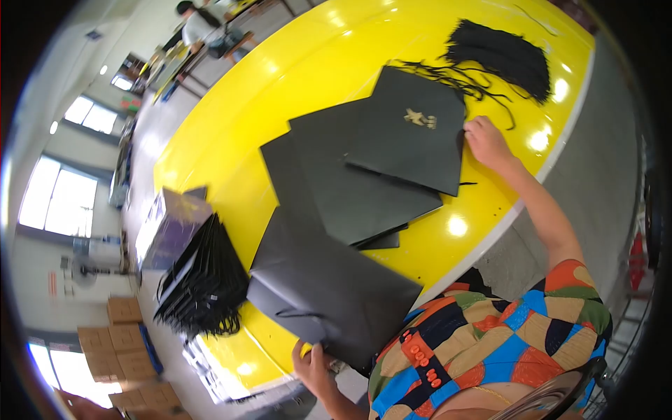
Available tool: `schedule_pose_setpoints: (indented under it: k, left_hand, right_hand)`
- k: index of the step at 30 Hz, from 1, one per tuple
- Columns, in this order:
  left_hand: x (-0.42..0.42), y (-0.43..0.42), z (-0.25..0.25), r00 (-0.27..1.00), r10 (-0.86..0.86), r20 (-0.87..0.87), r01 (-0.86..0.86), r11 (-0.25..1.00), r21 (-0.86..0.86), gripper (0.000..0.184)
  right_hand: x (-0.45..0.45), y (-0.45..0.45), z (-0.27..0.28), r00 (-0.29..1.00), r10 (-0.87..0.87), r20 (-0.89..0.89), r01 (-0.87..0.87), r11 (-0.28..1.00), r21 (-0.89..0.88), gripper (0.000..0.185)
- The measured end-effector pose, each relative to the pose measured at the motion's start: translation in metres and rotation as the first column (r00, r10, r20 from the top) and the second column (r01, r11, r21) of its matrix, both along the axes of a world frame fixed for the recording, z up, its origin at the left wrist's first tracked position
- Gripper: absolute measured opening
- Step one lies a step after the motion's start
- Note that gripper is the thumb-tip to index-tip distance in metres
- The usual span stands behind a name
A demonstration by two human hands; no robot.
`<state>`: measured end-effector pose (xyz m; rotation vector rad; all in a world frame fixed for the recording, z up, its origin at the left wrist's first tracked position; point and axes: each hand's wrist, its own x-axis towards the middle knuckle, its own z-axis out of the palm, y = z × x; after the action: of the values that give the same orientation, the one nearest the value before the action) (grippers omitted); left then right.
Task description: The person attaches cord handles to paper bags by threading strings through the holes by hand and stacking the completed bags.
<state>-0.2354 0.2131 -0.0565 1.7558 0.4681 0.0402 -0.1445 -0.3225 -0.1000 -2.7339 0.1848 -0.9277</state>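
Several flat black paper bags overlap on the yellow table; the top black paper bag (413, 133) bears a gold emblem (420, 119). My right hand (488, 143) is closed at that bag's edge, fingertips pinched on it; whether a cord is also between them I cannot tell. Closer to me lies another black paper bag (329, 280) with a dark cord handle (297, 315). At its lower edge my left hand (313, 367) pinches the bag between thumb and finger. A bundle of black cords (497, 59) lies beyond my right hand, loose strands trailing toward the emblem bag.
Black bags with cord handles stand packed in a stack (203, 280) at the table's left edge, beside a purple-and-white box (171, 220). Cardboard boxes (115, 343) are piled on the floor. Another person (203, 28) sits at a far table. The yellow table (238, 154) has a curved edge.
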Motion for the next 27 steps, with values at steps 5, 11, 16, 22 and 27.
schedule_pose_setpoints:
  k: [5, 11, 16, 22, 27]
  left_hand:
    - [0.012, -0.022, -0.013, 0.997, -0.064, 0.041, 0.071, 0.972, -0.225, 0.017]
    - [-0.017, 0.066, 0.004, 0.967, -0.169, 0.191, 0.201, 0.966, -0.162, 0.011]
    - [-0.054, 0.101, -0.007, 0.937, 0.1, 0.334, 0.049, 0.91, -0.411, 0.02]
    - [-0.058, 0.064, -0.049, 0.846, 0.463, 0.263, -0.408, 0.881, -0.239, 0.03]
    - [-0.041, 0.056, 0.02, 0.825, 0.46, -0.328, 0.197, 0.31, 0.93, 0.046]
  right_hand:
    - [-0.008, 0.011, 0.006, 0.988, 0.151, 0.008, -0.152, 0.987, 0.048, 0.005]
    - [-0.034, 0.05, 0.039, 0.824, 0.549, -0.136, -0.553, 0.833, 0.015, 0.005]
    - [-0.037, 0.057, 0.044, 0.751, 0.617, -0.234, -0.64, 0.768, -0.029, 0.017]
    - [-0.038, 0.043, 0.023, 0.774, 0.582, -0.25, -0.624, 0.768, -0.143, 0.014]
    - [-0.037, 0.054, 0.026, 0.692, 0.685, -0.228, -0.703, 0.711, 0.0, 0.013]
